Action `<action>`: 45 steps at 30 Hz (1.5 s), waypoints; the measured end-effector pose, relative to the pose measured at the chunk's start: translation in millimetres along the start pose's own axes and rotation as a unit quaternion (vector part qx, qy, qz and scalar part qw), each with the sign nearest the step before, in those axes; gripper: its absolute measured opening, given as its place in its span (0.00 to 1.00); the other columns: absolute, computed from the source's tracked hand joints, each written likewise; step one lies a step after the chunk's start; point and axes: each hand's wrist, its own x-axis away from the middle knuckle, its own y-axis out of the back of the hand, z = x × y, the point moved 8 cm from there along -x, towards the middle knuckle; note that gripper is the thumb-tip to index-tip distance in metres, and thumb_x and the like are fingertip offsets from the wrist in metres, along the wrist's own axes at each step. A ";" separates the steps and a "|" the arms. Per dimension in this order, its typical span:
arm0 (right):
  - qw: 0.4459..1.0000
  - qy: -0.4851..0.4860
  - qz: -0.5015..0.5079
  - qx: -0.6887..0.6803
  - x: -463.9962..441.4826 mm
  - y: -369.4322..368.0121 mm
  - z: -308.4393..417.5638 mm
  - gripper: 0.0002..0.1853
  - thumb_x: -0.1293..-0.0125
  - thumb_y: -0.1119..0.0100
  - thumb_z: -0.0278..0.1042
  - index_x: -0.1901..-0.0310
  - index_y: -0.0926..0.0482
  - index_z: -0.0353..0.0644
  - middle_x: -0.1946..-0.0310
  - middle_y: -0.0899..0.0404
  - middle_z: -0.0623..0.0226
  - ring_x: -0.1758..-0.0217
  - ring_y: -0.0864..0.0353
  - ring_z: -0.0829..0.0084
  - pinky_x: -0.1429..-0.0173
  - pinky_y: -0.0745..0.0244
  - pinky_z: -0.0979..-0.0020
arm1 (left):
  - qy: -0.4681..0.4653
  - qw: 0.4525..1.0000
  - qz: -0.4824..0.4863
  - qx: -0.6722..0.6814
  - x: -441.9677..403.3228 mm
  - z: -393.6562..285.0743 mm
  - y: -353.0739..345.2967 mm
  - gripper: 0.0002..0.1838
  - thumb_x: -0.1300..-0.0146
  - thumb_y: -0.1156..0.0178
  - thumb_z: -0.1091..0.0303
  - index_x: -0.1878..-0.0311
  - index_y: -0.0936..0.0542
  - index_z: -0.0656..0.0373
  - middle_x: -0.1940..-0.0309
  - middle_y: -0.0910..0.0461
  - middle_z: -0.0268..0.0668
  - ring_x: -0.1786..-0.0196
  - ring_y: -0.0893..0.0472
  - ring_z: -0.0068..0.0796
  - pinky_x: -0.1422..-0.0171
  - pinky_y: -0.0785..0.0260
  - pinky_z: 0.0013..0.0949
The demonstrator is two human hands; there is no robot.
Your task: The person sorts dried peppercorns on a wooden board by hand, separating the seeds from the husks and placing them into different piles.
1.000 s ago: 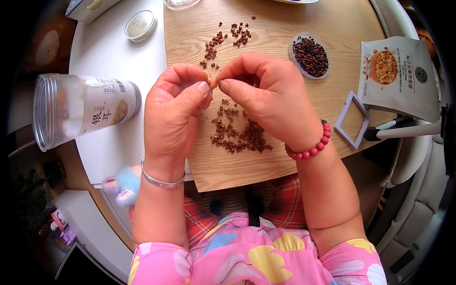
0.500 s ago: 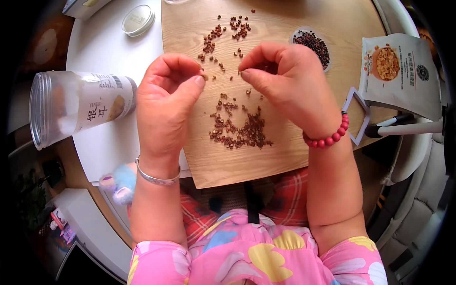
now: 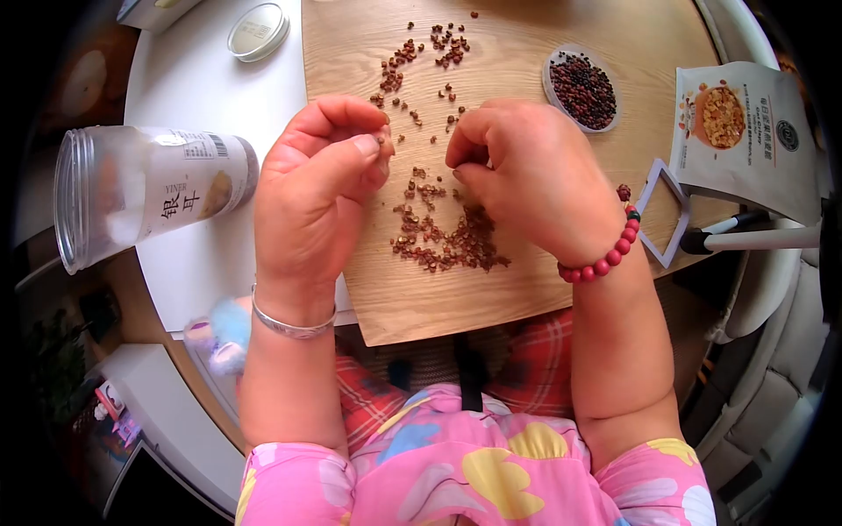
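Note:
My left hand (image 3: 320, 188) is raised over the left part of the wooden table, thumb and forefinger pinched on a small brown peppercorn husk (image 3: 381, 139). My right hand (image 3: 539, 180) hangs to the right, thumb and fingertips close together beside the main pile; what lies between them is too small to tell. Below and between the hands spreads a pile of reddish-brown husks (image 3: 452, 247). Smaller groups of husks (image 3: 401, 60) lie farther back. A round clear dish (image 3: 545, 81) at the back right holds dark seeds (image 3: 582, 92).
A clear plastic jar (image 3: 162, 188) with a label lies at the left. Behind it is a round lid (image 3: 258, 32) on a white surface (image 3: 189, 88). At the right are a printed pouch (image 3: 747, 140), a pale frame (image 3: 663, 213) and a white rod-like stand (image 3: 763, 238).
My hands were together at the fingertips, then moved apart. My right hand has since turned and lowered toward the pile; my left fingers remain pinched.

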 end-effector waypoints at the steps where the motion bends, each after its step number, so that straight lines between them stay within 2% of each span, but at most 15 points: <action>1: 1.000 0.007 -0.003 0.007 -0.1 0.1 0.9 0.05 0.49 0.44 0.26 0.74 0.18 0.40 0.74 0.19 0.54 0.67 0.19 0.54 0.62 0.24 0.58 | -0.001 1.000 -0.001 -0.002 -0.1 -0.5 1.0 0.11 0.41 0.44 0.77 0.54 0.25 0.64 0.67 0.25 0.36 0.66 0.29 0.22 0.59 0.36 0.25; 13: 0.994 0.020 -0.056 -0.096 -2.6 7.5 9.3 0.04 0.48 0.41 0.28 0.73 0.19 0.39 0.74 0.21 0.55 0.68 0.20 0.55 0.63 0.25 0.60 | 0.053 0.995 0.015 0.085 -0.5 8.2 -0.1 0.10 0.40 0.48 0.75 0.55 0.25 0.64 0.69 0.27 0.37 0.68 0.32 0.23 0.64 0.40 0.26; 15: 0.992 0.028 -0.064 -0.104 -3.3 8.8 11.2 0.04 0.49 0.41 0.28 0.73 0.19 0.38 0.74 0.21 0.55 0.69 0.20 0.55 0.63 0.25 0.60 | 0.059 0.990 0.038 0.123 -1.6 8.8 -1.5 0.07 0.38 0.47 0.77 0.57 0.26 0.65 0.66 0.22 0.39 0.67 0.24 0.22 0.60 0.29 0.22; 20: 0.984 0.047 -0.096 -0.140 -2.9 11.3 15.1 0.03 0.49 0.39 0.27 0.72 0.19 0.37 0.75 0.21 0.55 0.70 0.20 0.56 0.65 0.25 0.62 | 0.053 0.992 0.027 0.109 -1.0 9.3 -0.6 0.06 0.37 0.48 0.77 0.57 0.26 0.65 0.66 0.22 0.38 0.68 0.23 0.21 0.62 0.29 0.20; 22: 0.984 0.058 -0.089 -0.141 -2.7 11.7 17.7 0.04 0.47 0.35 0.23 0.68 0.19 0.35 0.77 0.22 0.66 0.76 0.26 0.79 0.70 0.31 0.77 | 0.051 0.993 0.025 0.104 -1.2 9.3 -0.5 0.06 0.37 0.48 0.77 0.57 0.26 0.65 0.66 0.22 0.38 0.69 0.23 0.21 0.63 0.29 0.20; 34: 0.978 0.065 -0.096 -0.173 -3.9 12.7 19.9 0.04 0.46 0.35 0.23 0.68 0.19 0.36 0.79 0.24 0.70 0.77 0.29 0.83 0.71 0.32 0.79 | 0.038 0.997 0.031 0.061 -1.9 7.3 -3.0 0.08 0.38 0.44 0.77 0.56 0.26 0.64 0.66 0.22 0.36 0.65 0.23 0.20 0.60 0.29 0.20; 37: 0.982 0.040 -0.093 -0.160 -4.3 14.9 12.0 0.04 0.45 0.36 0.23 0.67 0.19 0.35 0.78 0.22 0.69 0.76 0.28 0.83 0.70 0.31 0.79 | -0.005 1.000 -0.004 -0.003 -1.5 1.4 -0.8 0.08 0.38 0.44 0.77 0.55 0.26 0.64 0.65 0.23 0.34 0.64 0.23 0.19 0.58 0.30 0.20; 40: 0.990 0.022 -0.107 -0.086 -4.2 22.8 -0.6 0.04 0.43 0.38 0.24 0.67 0.19 0.34 0.78 0.21 0.67 0.75 0.26 0.82 0.69 0.30 0.78 | -0.068 0.980 -0.051 -0.181 -1.0 -14.1 2.8 0.07 0.38 0.47 0.78 0.56 0.25 0.65 0.66 0.24 0.31 0.65 0.26 0.17 0.58 0.33 0.20; 41: 0.991 0.023 -0.105 -0.085 -4.5 22.3 -3.2 0.04 0.43 0.38 0.24 0.67 0.19 0.34 0.78 0.21 0.67 0.75 0.26 0.82 0.69 0.30 0.78 | -0.068 0.980 -0.052 -0.178 0.6 -13.5 3.4 0.07 0.38 0.47 0.78 0.56 0.25 0.65 0.66 0.24 0.31 0.65 0.26 0.17 0.58 0.33 0.20; 43: 0.990 0.007 -0.129 -0.050 -4.1 26.7 -10.9 0.05 0.46 0.41 0.30 0.73 0.19 0.39 0.77 0.20 0.55 0.71 0.19 0.58 0.64 0.24 0.63 | -0.112 0.937 -0.076 -0.322 2.9 -21.1 1.8 0.06 0.39 0.49 0.79 0.60 0.24 0.64 0.67 0.24 0.30 0.66 0.27 0.17 0.60 0.34 0.21; 44: 0.993 -0.013 -0.117 -0.028 -4.2 27.4 -13.9 0.05 0.45 0.42 0.29 0.73 0.19 0.39 0.77 0.20 0.54 0.70 0.19 0.57 0.63 0.23 0.61 | -0.111 0.937 -0.076 -0.321 2.3 -20.1 1.8 0.06 0.39 0.49 0.79 0.60 0.24 0.64 0.67 0.24 0.30 0.66 0.27 0.17 0.60 0.34 0.21; 45: 0.993 -0.013 -0.116 -0.027 -3.8 28.7 -13.4 0.05 0.45 0.42 0.29 0.73 0.19 0.39 0.77 0.20 0.54 0.70 0.19 0.57 0.63 0.23 0.61 | -0.121 0.915 -0.079 -0.376 1.9 -21.0 0.8 0.06 0.40 0.49 0.79 0.62 0.24 0.65 0.70 0.24 0.30 0.68 0.28 0.17 0.61 0.33 0.21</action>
